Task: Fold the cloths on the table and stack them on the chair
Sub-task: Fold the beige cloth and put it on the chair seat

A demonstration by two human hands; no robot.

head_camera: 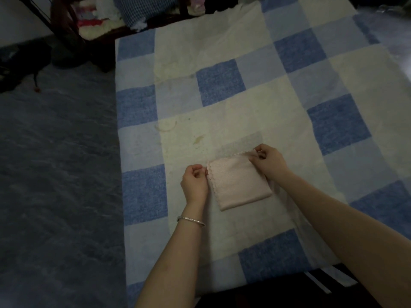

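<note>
A small pale pink cloth [238, 184] with scalloped edges lies folded into a rectangle on the table [218, 90], which is covered by a blue and cream checked cloth. My left hand [195, 182] pinches the cloth's far left corner. My right hand [268, 162] pinches its far right corner and partly covers that edge. The dark wooden chair [73, 27] stands past the table's far left corner, with a stack of folded cloths [95, 21] on its seat.
A blue checked cushion [144, 7] leans at the back of the chair. Grey-blue floor [57, 163] runs along the table's left side, with dark shoes [20, 65] lying on it near the chair. The table's near edge is just in front of my forearms.
</note>
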